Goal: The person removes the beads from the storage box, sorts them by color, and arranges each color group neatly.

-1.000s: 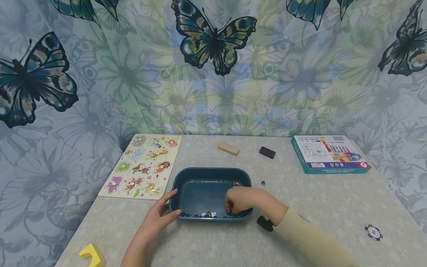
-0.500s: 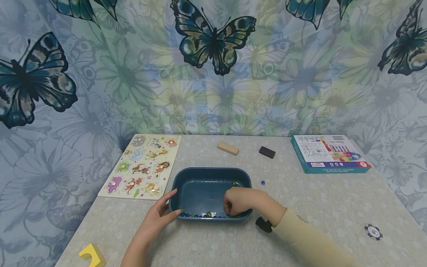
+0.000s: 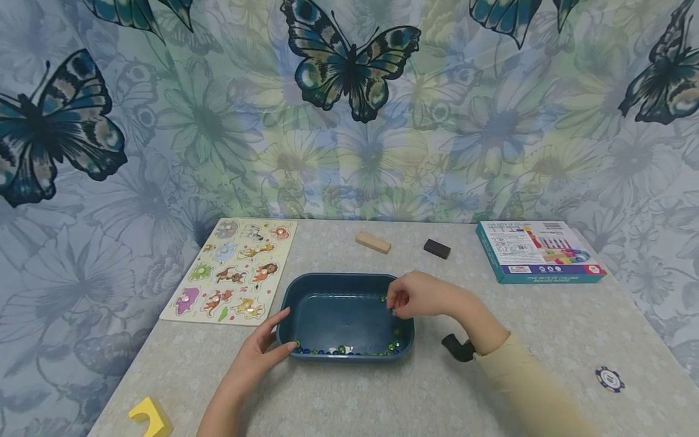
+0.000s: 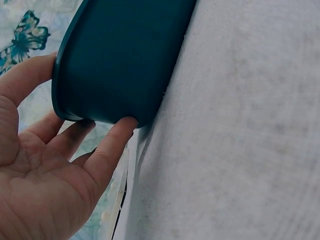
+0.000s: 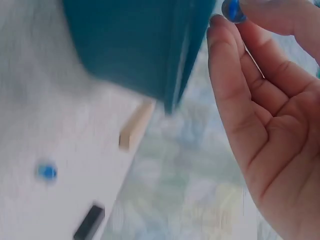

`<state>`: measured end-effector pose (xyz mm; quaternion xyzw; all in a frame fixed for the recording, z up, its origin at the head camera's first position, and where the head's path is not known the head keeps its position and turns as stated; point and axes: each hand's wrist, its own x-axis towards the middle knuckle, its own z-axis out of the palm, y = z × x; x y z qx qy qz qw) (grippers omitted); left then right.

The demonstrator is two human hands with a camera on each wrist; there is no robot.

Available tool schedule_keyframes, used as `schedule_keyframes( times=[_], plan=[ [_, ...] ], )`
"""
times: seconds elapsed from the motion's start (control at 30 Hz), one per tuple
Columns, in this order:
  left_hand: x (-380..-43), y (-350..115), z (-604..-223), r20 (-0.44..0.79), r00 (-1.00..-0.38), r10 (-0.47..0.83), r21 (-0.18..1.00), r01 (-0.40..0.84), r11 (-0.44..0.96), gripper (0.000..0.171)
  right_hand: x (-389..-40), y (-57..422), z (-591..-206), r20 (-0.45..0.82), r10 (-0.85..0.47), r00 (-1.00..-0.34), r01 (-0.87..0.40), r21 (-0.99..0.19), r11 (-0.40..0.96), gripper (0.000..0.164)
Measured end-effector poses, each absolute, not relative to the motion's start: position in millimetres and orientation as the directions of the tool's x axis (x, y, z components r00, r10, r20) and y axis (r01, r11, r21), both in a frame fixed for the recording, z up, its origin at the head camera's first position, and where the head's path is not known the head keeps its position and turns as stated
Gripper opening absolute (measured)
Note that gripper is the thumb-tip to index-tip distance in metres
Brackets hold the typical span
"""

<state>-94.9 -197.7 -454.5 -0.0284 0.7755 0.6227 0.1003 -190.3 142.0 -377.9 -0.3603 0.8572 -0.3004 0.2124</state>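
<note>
While the left hand [image 3: 262,352] steadies one end of the dark teal tray [image 3: 338,315], the right hand [image 3: 417,295] is at the opposite end, by the rim. The right grip is nearly closed, thumb and fingertips pinching a blue marble [image 5: 233,11]. The left grip is spread wide round the tray's near left corner, thumb and a finger at the rim, another fingertip against the outer wall.

The tray sits upright on the counter [image 3: 349,400], with small green and blue marbles [image 3: 341,350] strung along its near inner edge and a few more at its right end. A second blue marble [image 5: 47,171], blurred in the right wrist view, lies on the counter outside the tray.

Beyond the tray are a tan block [image 3: 374,243] and a black block [image 3: 437,249], well apart. A puzzle board [image 3: 232,270] with animal pictures lies at the far left, a flat game box [image 3: 540,252] at the far right. Nearer the person are a yellow arched piece [image 3: 151,417] on the left and a round chip [image 3: 610,379] on the right. Behind the counter hangs a butterfly-print cloth [image 3: 371,158].
</note>
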Motion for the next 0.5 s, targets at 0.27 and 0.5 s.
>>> schedule_keyframes(
  times=[0.27,0.5],
  plan=[
    [-95.8,-197.5,-454.4,-0.185,-0.979,0.089,0.962,-0.162,0.22,0.065,-200.9,196.9,-381.2,-0.101,-0.615,-0.782,-0.434,-0.621,0.653,0.005],
    [-94.9,-196.4,-453.9,-0.184,-0.98,0.078,0.959,-0.161,0.232,0.067,-209.3,228.3,-410.5,-0.141,-0.507,-0.851,-0.351,-0.565,0.746,0.004]
  ],
)
